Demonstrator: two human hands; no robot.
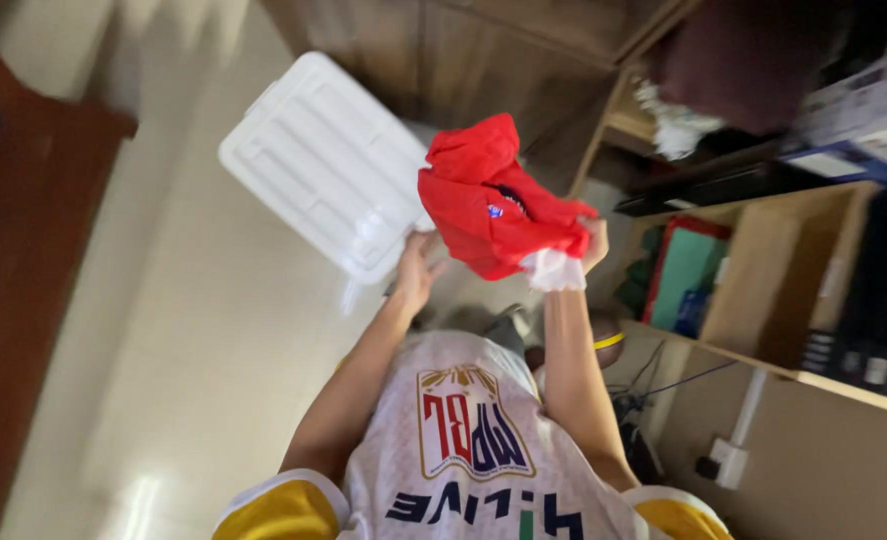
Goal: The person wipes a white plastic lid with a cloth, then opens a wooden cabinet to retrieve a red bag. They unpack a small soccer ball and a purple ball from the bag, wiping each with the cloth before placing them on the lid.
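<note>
Seemingly both hands (503, 260) clutch a red garment (490, 200), fingers mostly hidden.

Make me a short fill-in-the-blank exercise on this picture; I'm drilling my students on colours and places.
1. Both hands hold up a crumpled garment whose main colour is ____.
2. The left hand is just below a ribbed plastic lid whose colour is ____.
3. The right hand grips the garment beside its ____ trim.
4. The power strip lies below the wooden ____.

Missing words: red; white; white; shelves
</note>
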